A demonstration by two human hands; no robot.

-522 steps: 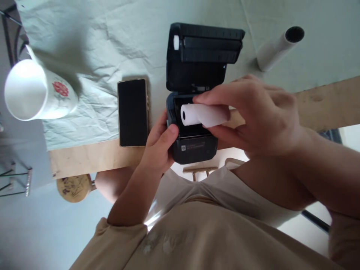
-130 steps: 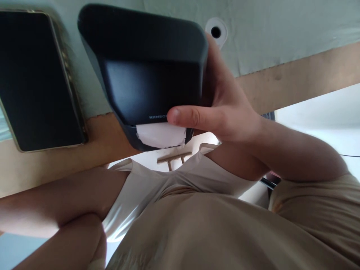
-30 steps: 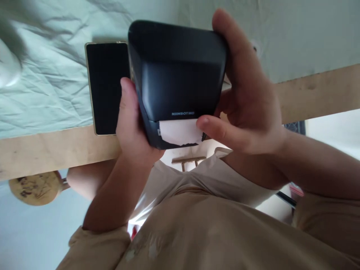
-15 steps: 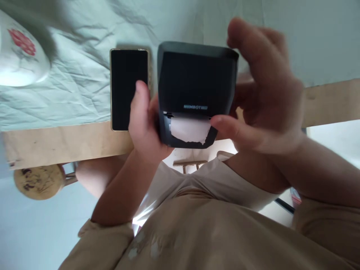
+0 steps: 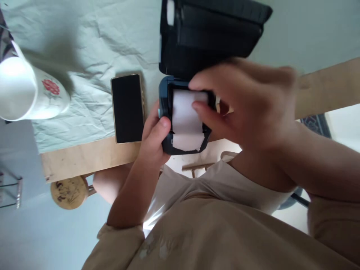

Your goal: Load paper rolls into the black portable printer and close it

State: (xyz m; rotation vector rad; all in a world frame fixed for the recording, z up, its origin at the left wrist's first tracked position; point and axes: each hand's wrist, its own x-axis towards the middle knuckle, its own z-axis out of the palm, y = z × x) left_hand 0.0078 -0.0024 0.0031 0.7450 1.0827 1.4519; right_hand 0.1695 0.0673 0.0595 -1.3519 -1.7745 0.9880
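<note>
A small black label printer [image 5: 165, 112] rests at the table's near edge with its lid [image 5: 213, 33] swung up and back. A white paper roll [image 5: 184, 127] lies in the open compartment, its torn end hanging over the front. My left hand [image 5: 153, 138] grips the printer's left side, with the thumb on the front corner. My right hand [image 5: 253, 101], blurred, reaches in from the right; its thumb and fingers close around the roll's upper part.
A black phone [image 5: 128, 108] lies face up just left of the printer. A white mug with a red flower [image 5: 30, 92] stands at far left on the pale green cloth [image 5: 92, 45]. Bare wooden table edge [image 5: 84, 159] runs in front; a round stool [image 5: 69, 191] is below.
The printer was held up closed between both hands. It is now down at the table edge with the lid open. My right hand has moved onto the paper roll.
</note>
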